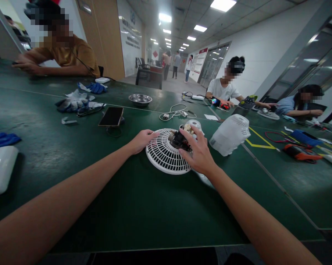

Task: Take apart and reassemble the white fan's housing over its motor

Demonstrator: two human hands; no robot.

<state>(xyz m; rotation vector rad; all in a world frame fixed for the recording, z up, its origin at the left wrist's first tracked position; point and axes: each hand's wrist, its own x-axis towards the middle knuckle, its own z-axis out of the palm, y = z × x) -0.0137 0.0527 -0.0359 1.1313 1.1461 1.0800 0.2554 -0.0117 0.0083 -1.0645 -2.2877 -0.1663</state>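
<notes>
A round white fan grille (166, 156) lies on the green table, with a dark motor (179, 140) on top near its middle. At the grille's upper left rim, my left hand (142, 141) grips the edge between thumb and fingers. My right hand (199, 152) is around the motor from the right, fingers curved over it. Behind the motor shows a small white part (196, 126), partly hidden by my right hand. To the right stands a translucent white plastic housing (229, 135). Another pale piece (204, 179) lies under my right wrist.
A phone (111, 116) on a stand, gloves (76, 102), a metal bowl (140, 99) and a white cable (178, 112) lie beyond my hands. An orange meter (300, 152) is at right, a white box (2, 169) at left. Several people sit across the table.
</notes>
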